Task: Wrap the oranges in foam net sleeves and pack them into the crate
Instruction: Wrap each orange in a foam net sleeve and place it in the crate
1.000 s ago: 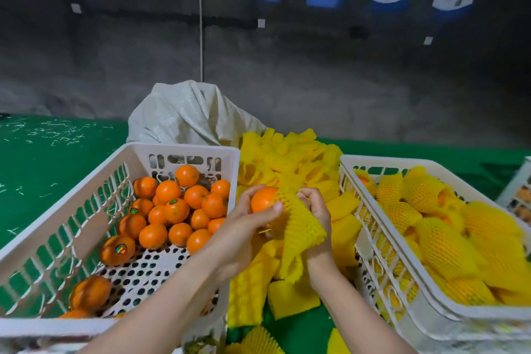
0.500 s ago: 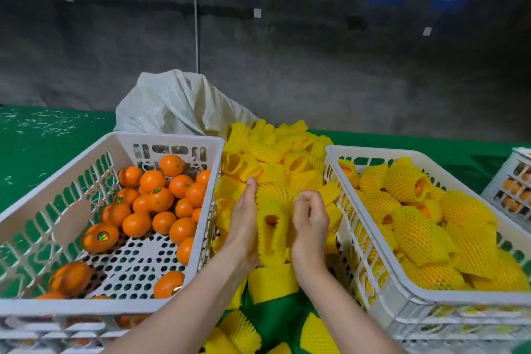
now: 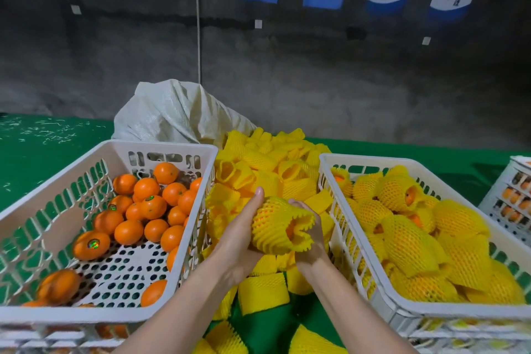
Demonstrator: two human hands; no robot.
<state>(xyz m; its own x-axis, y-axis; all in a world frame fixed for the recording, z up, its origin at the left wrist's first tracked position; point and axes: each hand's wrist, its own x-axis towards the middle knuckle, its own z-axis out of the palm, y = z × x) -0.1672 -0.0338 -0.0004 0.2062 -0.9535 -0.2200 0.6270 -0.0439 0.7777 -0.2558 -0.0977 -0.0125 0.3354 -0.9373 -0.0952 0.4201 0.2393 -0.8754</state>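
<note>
Presently the wrapping step is judged to be at its end. A sleeved orange [image 3: 275, 224] is held between the two crates, above the pile of loose foam net sleeves [image 3: 258, 164] heaped on the green desk [image 3: 43, 152]. It is cupped from the left by the left hand [image 3: 241, 238], whose thumb is raised along the net. From the right it is grasped by the right hand [image 3: 311, 241], whose fingers are curled about the open, frilled end of the sleeve. Orange skin can be seen through the mesh and at that open mouth, so the fruit is taken to be seated well inside; whether the far end is covered cannot be told.

Bare oranges [image 3: 149, 207] are left in the left crate [image 3: 161, 146], while the right crate [image 3: 402, 162] is already well filled with wrapped oranges [image 3: 411, 247].

A placing move is judged to be called for next. The fruit would need to be carried over the near wall of the right crate and set into a gap among the wrapped ones. One hand should suffice for that, so the other could be freed for a bare orange. Care would be needed that the sleeve is not slid off by the grip at its loose end.
</note>
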